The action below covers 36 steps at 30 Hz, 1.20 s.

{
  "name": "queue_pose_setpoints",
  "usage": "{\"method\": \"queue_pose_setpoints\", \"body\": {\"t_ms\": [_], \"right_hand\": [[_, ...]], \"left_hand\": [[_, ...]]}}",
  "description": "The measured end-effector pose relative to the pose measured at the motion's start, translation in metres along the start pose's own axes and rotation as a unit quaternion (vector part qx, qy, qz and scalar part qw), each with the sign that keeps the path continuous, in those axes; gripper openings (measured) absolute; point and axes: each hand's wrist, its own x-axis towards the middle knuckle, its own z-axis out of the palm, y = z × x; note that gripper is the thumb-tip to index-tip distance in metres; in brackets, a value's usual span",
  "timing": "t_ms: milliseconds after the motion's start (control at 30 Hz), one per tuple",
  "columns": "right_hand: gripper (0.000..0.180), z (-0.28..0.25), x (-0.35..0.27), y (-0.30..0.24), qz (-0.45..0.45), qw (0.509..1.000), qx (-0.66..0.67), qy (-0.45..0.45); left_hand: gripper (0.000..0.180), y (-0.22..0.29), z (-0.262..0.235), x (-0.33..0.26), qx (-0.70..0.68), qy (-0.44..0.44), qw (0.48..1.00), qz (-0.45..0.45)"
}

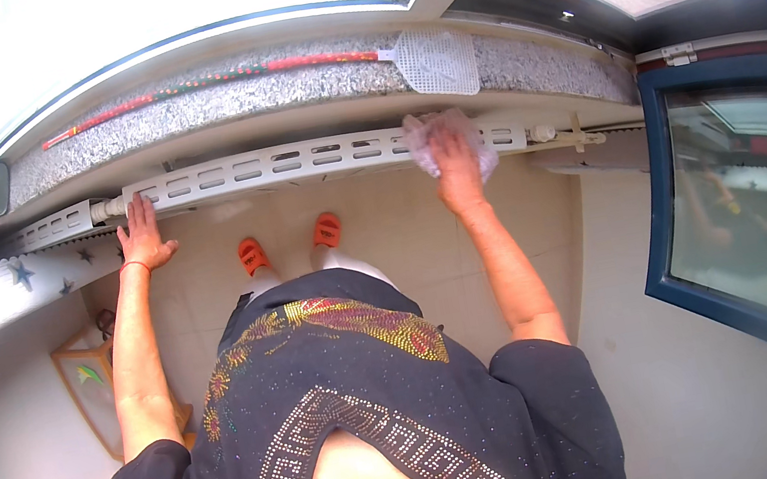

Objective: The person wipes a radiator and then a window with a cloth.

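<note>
A long white radiator (pixel 265 169) with a slotted top runs below the windowsill. Near its left end my left hand (pixel 143 239) rests its fingertips on the front edge, fingers stretched, thumb out to the side, holding nothing. Toward the right end, my right hand (pixel 455 164) presses a pale pinkish cloth (pixel 420 140) against the slotted top. The cloth is bunched around the fingers and hangs over the front edge. The slots beneath it are hidden.
On the speckled stone sill (pixel 279 100) lies a fly swatter (pixel 437 61) with a red and green handle. A blue-framed window sash (pixel 658 183) stands open at the right. A valve (pixel 578 138) and pipe join the radiator's right end. A wooden-framed item (pixel 84 391) stands at lower left.
</note>
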Motion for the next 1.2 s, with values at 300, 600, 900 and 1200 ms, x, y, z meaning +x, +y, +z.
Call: {"method": "queue_pose_setpoints", "body": {"t_ms": [300, 600, 900, 1200], "right_hand": [[0.065, -0.012, 0.002, 0.132, 0.152, 0.987, -0.003, 0.044], [0.063, 0.006, -0.002, 0.101, 0.166, 0.980, 0.069, 0.085], [0.066, 0.017, 0.006, -0.023, 0.112, 0.987, 0.081, 0.079], [0.061, 0.036, 0.034, -0.199, -0.033, 0.989, 0.142, 0.026]], "left_hand": [[0.108, -0.002, 0.004, 0.001, -0.020, 0.003, 1.000, 0.003], [0.109, -0.007, 0.010, 0.003, -0.014, 0.031, 0.999, 0.032], [0.109, -0.006, 0.001, -0.004, 0.006, 0.030, 0.998, 0.047], [0.107, -0.003, 0.006, -0.005, -0.007, 0.062, 0.997, 0.054]]}}
